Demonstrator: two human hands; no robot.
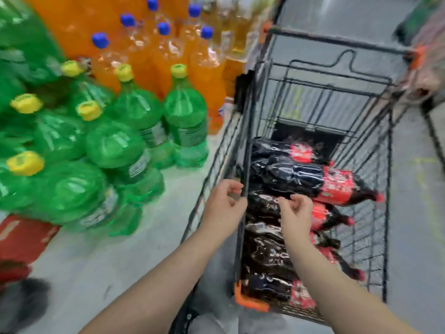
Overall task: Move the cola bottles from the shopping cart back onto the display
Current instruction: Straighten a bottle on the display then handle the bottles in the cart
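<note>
Cola bottles (301, 179): several lie on their sides in the shopping cart (375, 213), stacked along its length, dark bodies toward nine o'clock, red labels and caps toward three o'clock.
Long axis: roughly nine-to-three, running across the cart and tipping a little toward four o'clock at the caps.
Right hand (295, 213): over the pile inside the basket, fingers loosely curled, holding nothing; the bottles sit directly under it and on toward twelve o'clock.
Left hand (224, 201): at the cart's left rim, fingers half curled beside the wire; I cannot tell whether it touches the rim. It carries nothing.
Nearer hand: the right, already above a bottle; I'd expect it to take hold first.
Display (149, 227): pale shelf at nine o'clock from the cart, bare in front.
Neighbours: green bottles (185, 116) with yellow caps there, orange bottles (154, 51) behind at eleven o'clock.
</note>
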